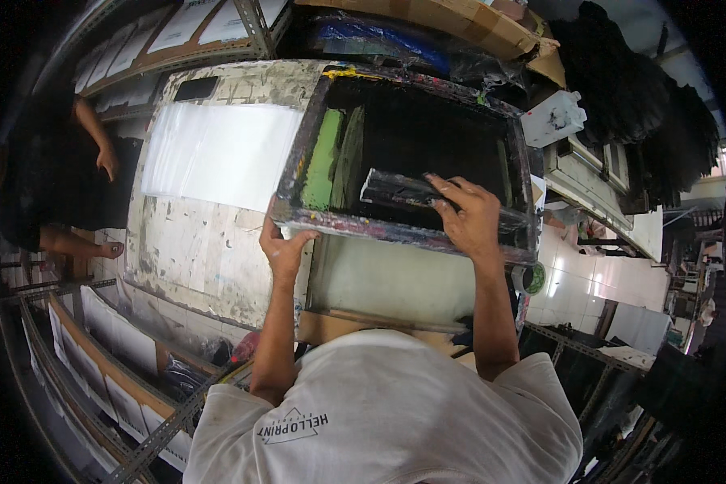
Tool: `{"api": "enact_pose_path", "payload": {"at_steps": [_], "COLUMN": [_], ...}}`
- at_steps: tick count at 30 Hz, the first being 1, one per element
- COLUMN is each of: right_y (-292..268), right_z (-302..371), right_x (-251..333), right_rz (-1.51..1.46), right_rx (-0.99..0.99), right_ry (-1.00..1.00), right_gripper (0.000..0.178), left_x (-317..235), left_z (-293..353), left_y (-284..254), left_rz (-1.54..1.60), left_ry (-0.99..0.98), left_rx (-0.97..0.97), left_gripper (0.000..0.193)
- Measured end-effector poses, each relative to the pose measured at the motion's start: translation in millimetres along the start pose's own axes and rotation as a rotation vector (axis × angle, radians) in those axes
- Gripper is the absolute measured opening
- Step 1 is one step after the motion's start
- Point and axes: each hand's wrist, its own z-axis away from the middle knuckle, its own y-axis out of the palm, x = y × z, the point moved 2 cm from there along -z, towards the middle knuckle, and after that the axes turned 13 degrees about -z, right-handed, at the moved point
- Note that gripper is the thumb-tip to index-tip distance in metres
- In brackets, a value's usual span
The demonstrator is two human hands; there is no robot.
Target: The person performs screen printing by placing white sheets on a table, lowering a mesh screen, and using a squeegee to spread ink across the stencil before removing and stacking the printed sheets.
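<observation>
A screen printing frame (379, 226) with paint-stained edges is in front of me, its near side tilted up off the work table. My left hand (283, 252) is closed on its near left corner, thumb along the near edge. Inside the frame, my right hand (473, 222) grips a dark, ink-smeared squeegee (395, 189) that lies crosswise near the frame's near side. Black covers most of the mesh (427, 121), with a green strip (323, 165) along its left end. White sheets (222, 153) lie on the stained board to the left of the frame.
A pale panel (395, 278) shows beneath the frame's near edge. Metal racks with white sheets (129, 363) stand at the lower left. Another person's hand (107, 161) hangs at the far left. A white container (554, 119) and dark hanging cloths (621, 89) are at the right.
</observation>
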Motion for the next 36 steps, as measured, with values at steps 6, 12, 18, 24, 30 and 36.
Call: {"api": "enact_pose_path", "payload": {"at_steps": [6, 12, 18, 24, 30, 36], "right_y": [56.0, 76.6, 68.7, 64.9, 47.1, 57.2], "right_z": [28.2, 9.9, -96.5, -180.5, -215.0, -168.8], "right_x": [-59.3, -98.9, -160.2, -207.4, -207.2, -193.0], "right_rz": [0.226, 0.29, 0.353, 0.413, 0.269, 0.429], "right_rx": [0.346, 0.194, 0.091, 0.037, 0.106, 0.096], "right_ry": [0.157, 0.043, -0.068, -0.164, -0.016, -0.168], "right_gripper": [0.058, 0.08, 0.078, 0.076, 0.059, 0.052], "left_x": [45.0, 52.1, 46.4, 40.0, 44.2, 48.6], "left_z": [13.9, 17.3, 19.1, 19.1, 17.2, 23.7], "left_y": [-2.4, -5.5, -8.0, -9.0, -10.9, -7.2], "left_rz": [-0.582, -0.676, -0.63, -0.631, -0.601, -0.484], "left_ry": [0.354, 0.286, 0.244, 0.226, 0.266, 0.097], "left_rx": [-0.138, -0.134, -0.098, -0.084, -0.085, -0.075], "left_gripper": [0.089, 0.092, 0.09, 0.092, 0.091, 0.085]}}
